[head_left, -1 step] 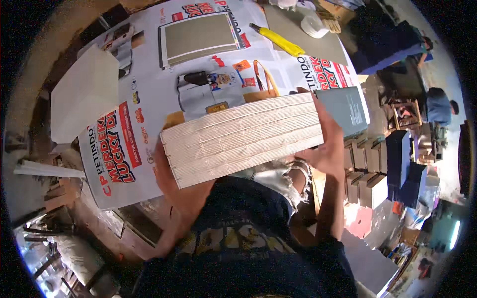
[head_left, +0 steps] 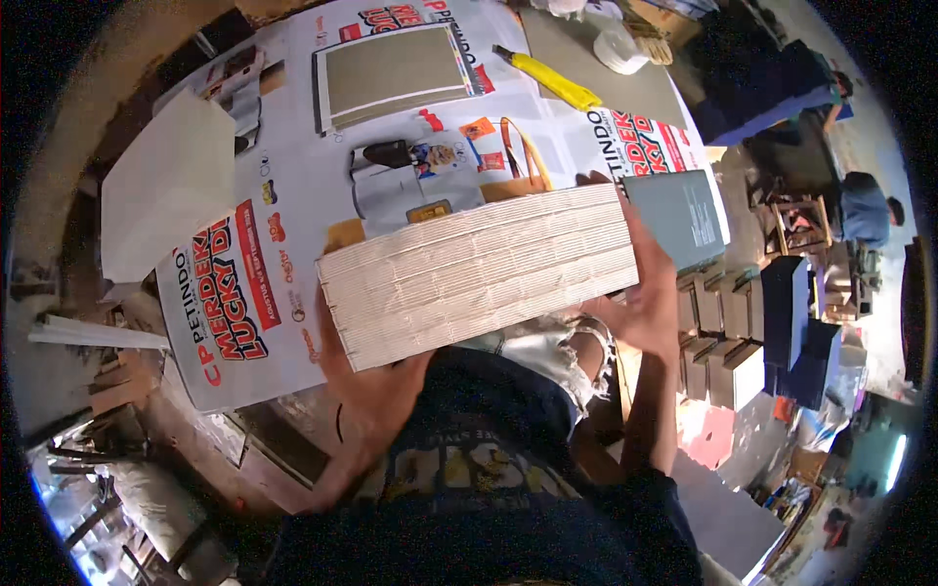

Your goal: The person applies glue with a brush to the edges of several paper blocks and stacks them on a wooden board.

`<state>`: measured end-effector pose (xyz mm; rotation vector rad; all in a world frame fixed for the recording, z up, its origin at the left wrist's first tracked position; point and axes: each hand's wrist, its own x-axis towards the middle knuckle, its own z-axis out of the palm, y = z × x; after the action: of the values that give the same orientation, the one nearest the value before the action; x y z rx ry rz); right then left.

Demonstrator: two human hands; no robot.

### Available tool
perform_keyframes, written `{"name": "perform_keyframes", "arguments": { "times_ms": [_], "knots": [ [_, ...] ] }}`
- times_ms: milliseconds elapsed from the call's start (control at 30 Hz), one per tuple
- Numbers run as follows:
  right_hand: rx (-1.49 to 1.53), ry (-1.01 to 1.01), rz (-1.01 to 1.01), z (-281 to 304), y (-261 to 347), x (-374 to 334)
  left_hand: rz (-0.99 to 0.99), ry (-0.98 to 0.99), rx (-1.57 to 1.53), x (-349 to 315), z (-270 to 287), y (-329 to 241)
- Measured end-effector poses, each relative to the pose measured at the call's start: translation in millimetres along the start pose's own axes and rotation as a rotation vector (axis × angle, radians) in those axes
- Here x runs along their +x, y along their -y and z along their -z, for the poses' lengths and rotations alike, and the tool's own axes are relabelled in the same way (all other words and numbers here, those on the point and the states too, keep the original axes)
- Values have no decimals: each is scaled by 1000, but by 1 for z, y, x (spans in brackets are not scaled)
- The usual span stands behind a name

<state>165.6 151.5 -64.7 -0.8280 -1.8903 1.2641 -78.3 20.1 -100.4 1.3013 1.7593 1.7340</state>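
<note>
A thick book block with cream pages is held between my hands in front of my body. Its stitched spine, made of many folded sections, faces up, and the block tilts so that its right end sits higher. My left hand is closed round the lower left end. At the right end, my right hand grips the block, with its fingers partly hidden behind and below it. Just beyond the right hand lies a dark grey-green book cover on the printed sheet covering the table.
A yellow box cutter, a grey board with a white border and a white tub lie on the printed sheet. Pale paper stands at left. Stacked book blocks are at right; another person is further off.
My left hand has shifted slightly to the right along the block's left end, showing a little more of the printed sheet beside it. The block has barely moved.
</note>
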Motion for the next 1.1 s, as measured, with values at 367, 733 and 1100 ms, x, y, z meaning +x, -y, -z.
{"name": "perform_keyframes", "arguments": {
  "times_ms": [367, 733, 1100],
  "knots": [
    [-47, -55, 12, -11, 6, -9, -272, -73, 318, 17, 6, 5],
    [-879, 293, 333, -22, 123, 49, -3, 131, 155, 21, 25, 39],
    [-1059, 593, 291, -37, 73, 83, -210, 156, 244, 40, 23, 20]
  ]
}}
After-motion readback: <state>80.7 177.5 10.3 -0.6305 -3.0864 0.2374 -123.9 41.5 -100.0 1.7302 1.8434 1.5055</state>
